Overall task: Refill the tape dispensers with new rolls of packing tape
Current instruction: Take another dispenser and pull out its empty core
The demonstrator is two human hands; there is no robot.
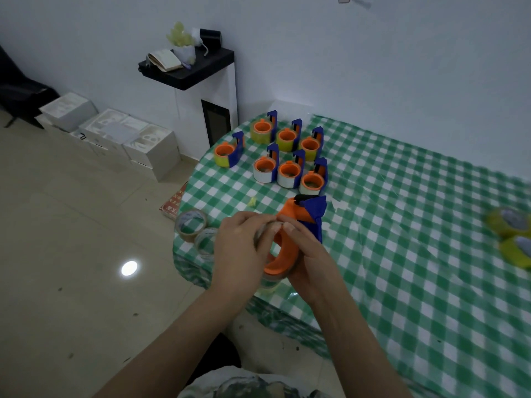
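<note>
I hold an orange and blue tape dispenser point(304, 216) above the table's near edge, with a clear tape roll point(275, 275) around its orange hub. My right hand point(307, 254) grips the dispenser from the right. My left hand point(241, 248) pinches the roll's edge near the top of the hub. Several more dispensers point(287, 156) with rolls in them stand in rows farther back on the table. Two loose clear tape rolls point(195, 228) lie at the table's left edge.
The table wears a green checked cloth point(402, 225). Yellow tape rolls point(514, 237) lie at its right side. White boxes point(115, 133) sit on the floor at left, and a white cabinet point(207, 110) with a black top stands behind the table.
</note>
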